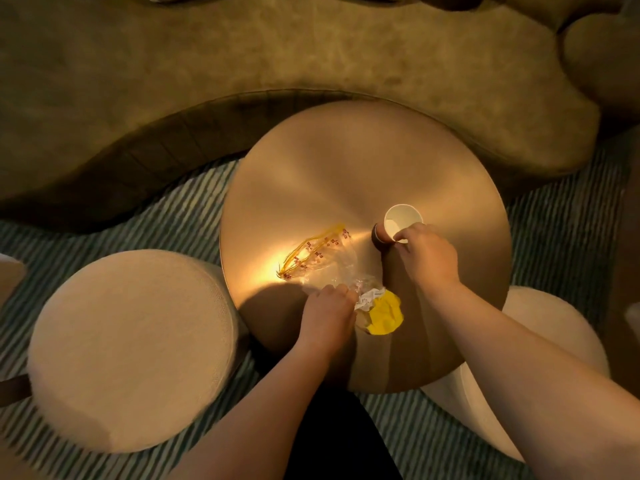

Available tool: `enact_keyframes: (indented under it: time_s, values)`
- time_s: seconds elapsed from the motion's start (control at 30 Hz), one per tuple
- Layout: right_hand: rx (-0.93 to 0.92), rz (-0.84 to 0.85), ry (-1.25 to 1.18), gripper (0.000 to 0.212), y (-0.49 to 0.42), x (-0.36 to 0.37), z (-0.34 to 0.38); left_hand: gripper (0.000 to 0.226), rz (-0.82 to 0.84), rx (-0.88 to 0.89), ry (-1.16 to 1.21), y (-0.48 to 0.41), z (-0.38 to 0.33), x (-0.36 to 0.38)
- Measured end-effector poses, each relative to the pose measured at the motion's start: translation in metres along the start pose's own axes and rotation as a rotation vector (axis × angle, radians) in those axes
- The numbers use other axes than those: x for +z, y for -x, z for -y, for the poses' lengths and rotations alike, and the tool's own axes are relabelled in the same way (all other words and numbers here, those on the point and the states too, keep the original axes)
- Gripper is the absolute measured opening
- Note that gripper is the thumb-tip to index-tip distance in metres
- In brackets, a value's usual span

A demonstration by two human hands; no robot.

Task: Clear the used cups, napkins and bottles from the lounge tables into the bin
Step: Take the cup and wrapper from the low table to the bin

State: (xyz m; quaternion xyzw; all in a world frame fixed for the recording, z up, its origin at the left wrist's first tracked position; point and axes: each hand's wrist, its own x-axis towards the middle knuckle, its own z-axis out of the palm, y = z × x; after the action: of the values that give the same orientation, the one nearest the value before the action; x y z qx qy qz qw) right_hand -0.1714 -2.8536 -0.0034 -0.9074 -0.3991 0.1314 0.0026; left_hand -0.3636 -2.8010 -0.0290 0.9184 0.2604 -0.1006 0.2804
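The right grip (427, 256) pinches the near rim of the cup (398, 221) between thumb and fingertips. The cup stands at the right of the round worktop (346, 161), directly beyond the knuckles. Its mouth faces up toward the camera and a strip of brown wall shows on its left, so its long axis seems roughly upright, with the base toward the worktop's middle. Whether the base touches the surface cannot be told.

The left grip (327, 311) is at the near edge, with its fingers curled onto the bunched near end of a clear bag (318, 258). The bag lies flat and runs away from that grip, its long axis pointing toward the far left, where its yellow-and-red print shows. A crumpled white napkin (370, 296) touches the left fingertips on their right. A yellow wad (386, 315) lies just beside the napkin, nearer the left grip than the right.

Each grip already has the item nearest it, so a straight lift probably suits the cup and a pull toward the body suits the bag. The napkin and wad would likely fall to the left grip. No bin is in view.
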Motion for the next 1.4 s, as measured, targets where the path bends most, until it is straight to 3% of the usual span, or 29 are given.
enact_keyframes:
  time_s: [0.13,0.33,0.57,0.73,0.87,1.03,1.23,1.4]
  values:
    - [-0.04,-0.055,-0.032,0.016,0.005,0.002,-0.005,0.026,-0.066,-0.037,0.06,0.004,0.002,-0.002]
    - [-0.173,-0.137,-0.119,0.013,0.039,-0.017,-0.005,0.017,-0.297,-0.126,0.079,0.032,-0.003,-0.027]
    - [-0.449,-0.273,-0.261,0.015,0.109,-0.095,0.031,0.01,-0.708,-0.253,0.073,0.129,-0.023,-0.093]
    - [-0.646,-0.279,-0.427,0.009,0.156,-0.146,0.108,0.017,-0.991,-0.337,0.052,0.233,-0.04,-0.145]
    - [-0.849,-0.322,-0.506,0.006,0.206,-0.182,0.181,0.017,-1.079,-0.405,-0.057,0.325,-0.042,-0.175]
    - [-1.116,-0.279,-0.525,0.008,0.285,-0.214,0.268,0.031,-1.229,-0.611,-0.156,0.457,-0.031,-0.187]
    - [-1.331,-0.233,-0.597,0.013,0.391,-0.214,0.37,0.03,-1.296,-0.934,-0.26,0.601,0.003,-0.166]
    - [-1.468,-0.16,-0.631,0.013,0.488,-0.185,0.47,0.007,-1.319,-1.189,-0.257,0.722,0.034,-0.142]
